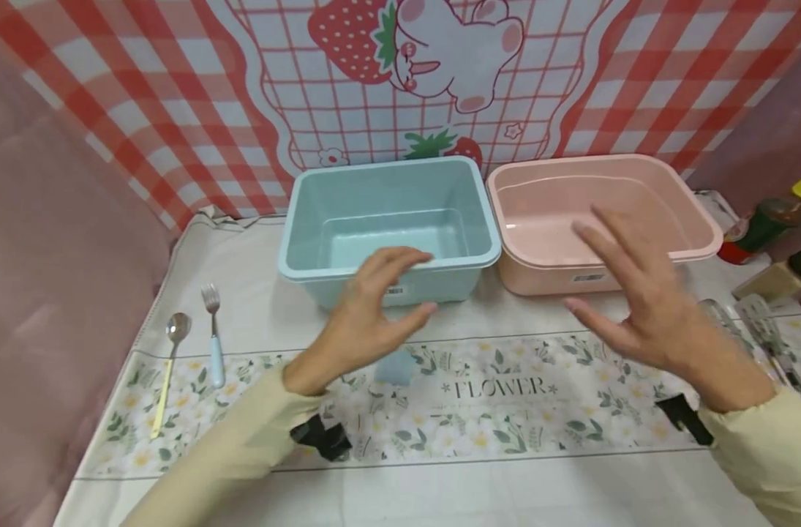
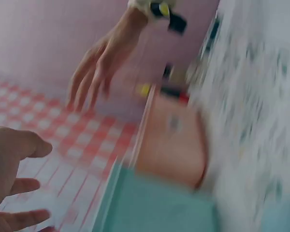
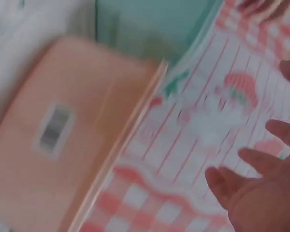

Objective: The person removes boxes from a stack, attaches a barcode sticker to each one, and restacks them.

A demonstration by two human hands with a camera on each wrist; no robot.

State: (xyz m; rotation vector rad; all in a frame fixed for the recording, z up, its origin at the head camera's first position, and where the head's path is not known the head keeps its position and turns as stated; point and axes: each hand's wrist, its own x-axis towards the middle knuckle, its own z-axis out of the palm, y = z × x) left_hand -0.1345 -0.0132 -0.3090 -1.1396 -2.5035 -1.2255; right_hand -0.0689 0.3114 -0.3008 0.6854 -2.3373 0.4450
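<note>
Two plastic basins stand side by side at the back of the table, a light blue one (image 1: 387, 272) and a pink one (image 1: 538, 278). My left hand (image 1: 367, 311) hovers in front of the blue basin, fingers spread and thumb apart, holding nothing. Over the front of the pink basin my right hand (image 1: 650, 311) is raised, its fingers parted and nothing in them. Both hands also appear in the left wrist view, the left hand (image 2: 14, 179) at the left edge and the right hand (image 2: 104, 67) above. The basins look empty inside.
To the left lie a spoon (image 1: 170, 366) with a yellow handle and a fork (image 1: 214, 337) with a blue handle. At the right are a yellow-capped bottle (image 1: 772, 219), a black-capped jar (image 1: 778, 278) and metal utensils (image 1: 765, 329). A checked cloth (image 1: 209, 110) hangs behind.
</note>
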